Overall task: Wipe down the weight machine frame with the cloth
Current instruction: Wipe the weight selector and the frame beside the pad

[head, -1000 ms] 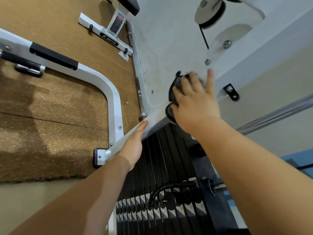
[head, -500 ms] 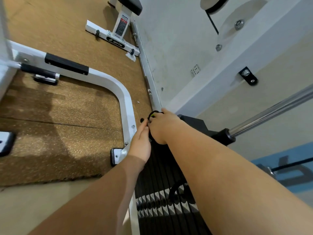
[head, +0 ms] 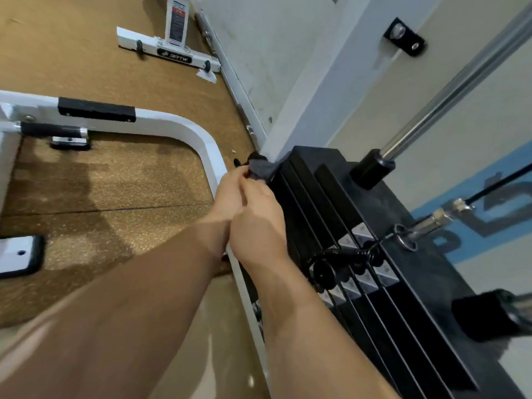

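**Cloth down at the foot of the post, both hands on it**

A second ago your right hand (head: 259,217) was pressing the cloth (head: 260,167) flat, high on the white post (head: 311,96). It has since come down to the post's base. Your left hand (head: 230,194) has left the frame edge and joined it.

Nearest you, both forearms run up the middle and meet at the wrists. The right hand lies just over the left, with its back toward you. Its fingers curl forward round the near end of the cloth, with the tips hidden. The left hand's fingers and thumb pinch the same bunched end from the left side.

The dark grey cloth sits crumpled just beyond your knuckles. It is wedged where the post meets the top corner of the black weight stack (head: 374,214), and it touches both.

To the right, a pin (head: 325,272) on a coiled black cord sits in the stack's face. A cable (head: 440,220) with a metal end fitting reaches in from the right.

A steel rod (head: 460,76) rises from the stack's top. On the left, a curved tube (head: 201,133) in white bends across the brown mat (head: 115,197).

Farther off, a white bench foot (head: 169,50) stands on the mat and a long bar (head: 230,79) lies along the wall. A black bracket (head: 406,38) is fixed high on the post.
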